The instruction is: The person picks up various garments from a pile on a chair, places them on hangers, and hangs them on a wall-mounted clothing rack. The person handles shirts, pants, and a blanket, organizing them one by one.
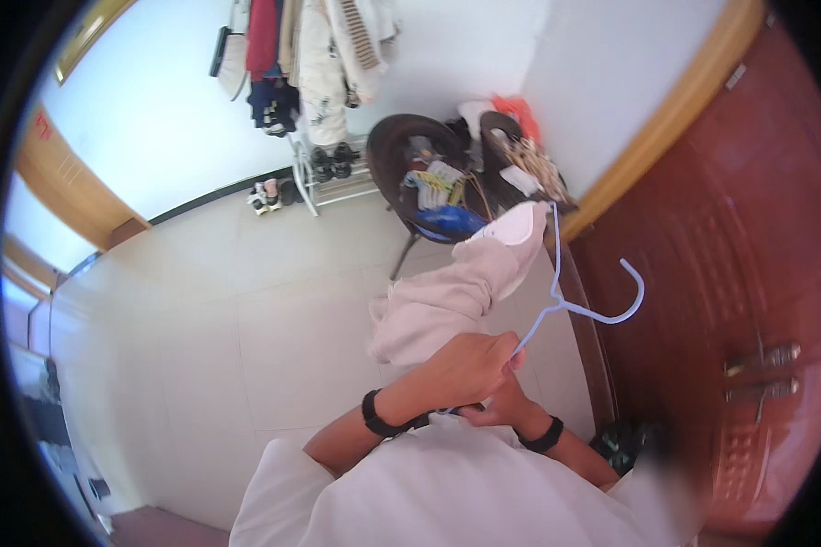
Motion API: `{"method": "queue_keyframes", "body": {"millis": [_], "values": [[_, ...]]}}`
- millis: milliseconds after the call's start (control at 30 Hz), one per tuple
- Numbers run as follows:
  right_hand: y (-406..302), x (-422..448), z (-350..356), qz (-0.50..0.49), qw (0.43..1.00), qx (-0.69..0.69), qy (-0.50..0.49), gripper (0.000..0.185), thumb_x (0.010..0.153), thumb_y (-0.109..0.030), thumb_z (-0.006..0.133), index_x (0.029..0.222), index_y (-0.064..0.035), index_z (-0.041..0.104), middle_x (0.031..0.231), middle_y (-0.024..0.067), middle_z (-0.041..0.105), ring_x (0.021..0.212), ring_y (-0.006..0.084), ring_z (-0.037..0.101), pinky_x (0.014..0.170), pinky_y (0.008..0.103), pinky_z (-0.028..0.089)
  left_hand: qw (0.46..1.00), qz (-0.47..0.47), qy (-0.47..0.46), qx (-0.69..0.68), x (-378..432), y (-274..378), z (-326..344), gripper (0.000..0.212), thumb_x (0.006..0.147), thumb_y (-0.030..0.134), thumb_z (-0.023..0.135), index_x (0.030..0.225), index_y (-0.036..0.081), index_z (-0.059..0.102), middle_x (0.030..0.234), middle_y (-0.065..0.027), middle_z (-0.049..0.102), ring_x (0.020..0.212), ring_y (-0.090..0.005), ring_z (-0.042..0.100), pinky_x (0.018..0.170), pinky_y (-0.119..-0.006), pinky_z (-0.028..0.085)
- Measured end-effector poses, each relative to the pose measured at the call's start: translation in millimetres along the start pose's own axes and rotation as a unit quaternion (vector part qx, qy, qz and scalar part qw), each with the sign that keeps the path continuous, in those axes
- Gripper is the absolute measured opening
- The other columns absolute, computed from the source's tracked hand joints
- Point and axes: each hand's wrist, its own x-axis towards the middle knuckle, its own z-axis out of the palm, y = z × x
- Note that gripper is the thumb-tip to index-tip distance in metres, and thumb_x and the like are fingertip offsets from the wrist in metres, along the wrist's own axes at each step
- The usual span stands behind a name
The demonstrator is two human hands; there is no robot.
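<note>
My left hand (475,366) grips the shoulder wire of a pale blue clothes hanger (559,301), whose hook points away to the right. A pink garment (445,294) hangs beyond my left hand and stretches up toward the round black chair; the hanger's far end reaches its upper edge. My right hand (503,403) is close below the left, near my body, its fingers partly hidden, with a small part of the hanger wire and something dark beside it. Whether it holds anything is unclear. Both wrists wear black bands.
A round dark chair (383,161) holds bags and small items. Beside it, another dark seat (496,184) bears wooden-looking hangers and a red bag. Clothes hang above a white shoe rack (342,195), with shoes on the floor. A reddish-brown door (698,273) is at the right.
</note>
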Motion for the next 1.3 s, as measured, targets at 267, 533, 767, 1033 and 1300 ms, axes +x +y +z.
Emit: {"method": "queue_keyframes", "body": {"millis": [267,533,767,1033,1300], "values": [[140.8,151.3,-61.2,0.166,0.946,0.020,0.278,0.049,0.084,-0.011,0.068,0.128,-0.0018,0.050,0.089,0.0073,0.060,0.078,0.0184,0.058,0.070,0.0322,0.047,0.999,0.018,-0.017,0.033,87.7,-100.5,-115.0,0.013,0.081,0.004,0.055,0.094,0.005,0.051,0.073,-0.0132,0.059,0.072,-0.0357,0.062,0.063,-0.045,0.046],[223.2,432.1,-236.2,0.052,0.952,-0.140,0.269,0.025,0.101,-0.018,0.045,0.123,-0.0086,0.050,0.080,0.0114,0.065,0.071,0.0234,0.063,0.067,0.0363,0.049,0.995,0.076,-0.032,0.054,250.2,-106.5,-309.7,0.012,0.085,0.001,0.056,0.096,0.004,0.053,0.082,-0.0067,0.062,0.066,-0.0194,0.063,0.061,-0.030,0.049],[193.4,736.6,-354.7,-0.128,0.919,-0.228,0.295,0.052,0.094,-0.040,0.056,0.129,-0.0046,0.040,0.089,0.0170,0.068,0.086,0.0341,0.066,0.078,0.0376,0.049,0.950,0.244,0.159,-0.113,392.7,-104.8,-503.2,0.036,0.086,-0.003,0.049,0.121,-0.001,0.055,0.096,-0.0052,0.067,0.064,-0.0069,0.056,0.060,-0.022,0.048],[257.2,918.6,-334.6,-0.033,0.847,-0.502,0.170,0.088,0.084,-0.064,0.057,0.153,-0.0191,0.025,0.155,0.0248,0.025,0.144,0.0441,0.020,0.108,0.0705,0.016,0.909,0.309,0.277,-0.027,519.3,-173.9,-688.2,0.038,0.089,0.003,0.051,0.126,-0.004,0.056,0.094,-0.0060,0.069,0.062,-0.0070,0.055,0.059,-0.021,0.046],[426.4,991.0,-209.1,-0.002,0.986,0.031,-0.163,0.053,0.090,-0.013,0.061,0.140,-0.0087,0.046,0.143,0.0121,0.045,0.136,0.0283,0.038,0.113,0.0396,0.030,0.902,0.149,0.402,-0.055,557.9,-354.0,-694.7,0.045,0.084,-0.002,0.056,0.129,-0.004,0.055,0.084,-0.0020,0.067,0.063,-0.0033,0.053,0.057,-0.019,0.044]]}}
